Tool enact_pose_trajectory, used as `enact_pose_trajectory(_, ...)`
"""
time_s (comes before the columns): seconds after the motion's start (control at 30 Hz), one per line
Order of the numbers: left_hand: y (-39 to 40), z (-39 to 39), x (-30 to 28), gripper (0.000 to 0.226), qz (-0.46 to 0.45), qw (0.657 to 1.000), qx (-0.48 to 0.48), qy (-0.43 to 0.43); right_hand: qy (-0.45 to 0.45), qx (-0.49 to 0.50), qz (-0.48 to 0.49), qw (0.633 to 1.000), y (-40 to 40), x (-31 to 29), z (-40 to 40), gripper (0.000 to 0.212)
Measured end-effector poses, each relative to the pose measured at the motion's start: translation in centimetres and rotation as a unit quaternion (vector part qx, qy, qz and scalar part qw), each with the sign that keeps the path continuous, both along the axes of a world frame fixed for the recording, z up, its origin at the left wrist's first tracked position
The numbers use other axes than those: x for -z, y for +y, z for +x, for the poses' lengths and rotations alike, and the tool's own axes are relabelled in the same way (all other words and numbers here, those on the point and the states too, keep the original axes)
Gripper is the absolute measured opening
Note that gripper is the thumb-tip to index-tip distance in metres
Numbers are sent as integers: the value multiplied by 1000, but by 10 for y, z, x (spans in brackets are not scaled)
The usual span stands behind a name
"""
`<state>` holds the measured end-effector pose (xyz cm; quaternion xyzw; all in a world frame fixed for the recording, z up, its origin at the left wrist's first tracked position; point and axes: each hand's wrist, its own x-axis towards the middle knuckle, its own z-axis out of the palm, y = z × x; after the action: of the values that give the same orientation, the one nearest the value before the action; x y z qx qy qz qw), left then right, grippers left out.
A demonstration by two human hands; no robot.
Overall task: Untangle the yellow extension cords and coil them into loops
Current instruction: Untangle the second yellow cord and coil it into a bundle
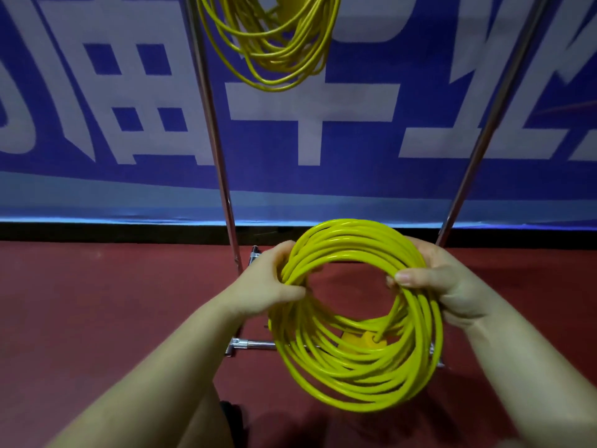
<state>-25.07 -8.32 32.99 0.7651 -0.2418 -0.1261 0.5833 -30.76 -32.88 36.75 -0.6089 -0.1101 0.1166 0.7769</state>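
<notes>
Both hands' grip on yellow coil [355, 318] above red floor [97, 302], blue banner [323, 140] behind

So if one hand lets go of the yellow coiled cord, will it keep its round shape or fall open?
Probably it sags: the coiled cord has no visible tie, and only the left hand and right hand bunch its turns. Its lower loops already spread unevenly, so they may slip apart. The yellow plug might pull one side down.

Open gap between two slanting rack poles [215, 137], hanging cord coil [274, 43] overhead.
</notes>
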Motion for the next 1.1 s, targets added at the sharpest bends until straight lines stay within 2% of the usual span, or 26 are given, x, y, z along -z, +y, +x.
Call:
enact_pose_trajectory(0.1, -7, 2, -14, 38, -12, 1000, 10, 25, -4, 14, -8, 1000, -9, -9, 4, 54)
enact_pose_trajectory(0.17, -11, 2, -28, 35, -10, 999, 30, 36, -1, 27, -8, 1000, -16, -13, 7, 58)
enact_pose_trajectory(0.23, -14, 3, -45, 47, 14, 997, 60, 44, -4, 36, -7, 999, -21, -20, 9, 62)
enact_pose_trajectory(0.37, -21, 7, -80, 71, 40, 988, 141, 38, -19, 41, 31, 999, -28, -40, 6, 52)
enact_pose_trajectory(0.47, -24, 10, -104, 78, -19, 976, 200, 78, -53, 48, 55, 996, -32, -55, 0, 65)
enact_pose_trajectory(0.53, -26, 11, -119, 77, -45, 961, 243, 128, -80, 36, 56, 995, -33, -67, -3, 57)
enact_pose_trajectory(0.6, -28, 10, -133, 76, -36, 954, 263, 137, -92, 25, 68, 993, -32, -77, -5, 51)
enact_pose_trajectory(0.73, -31, 1, -154, 86, 3, 969, 229, 92, -96, 27, 96, 990, -29, -91, -8, 47)
enact_pose_trajectory(0.87, -35, -15, -164, 68, 73, 992, 93, -43, -103, 45, 69, 991, -26, -100, -11, 35)
enact_pose_trajectory(0.93, -33, -21, -165, 55, 57, 994, 71, -62, -104, 41, 65, 992, -23, -104, -13, 41)
enact_pose_trajectory(1.03, -28, -28, -165, 38, 11, 996, 75, -38, -110, 45, 46, 992, -22, -114, -19, 35)
enact_pose_trajectory(1.1, -28, -32, -167, 37, -24, 996, 77, -31, -117, 45, 25, 992, -23, -123, -21, 43)
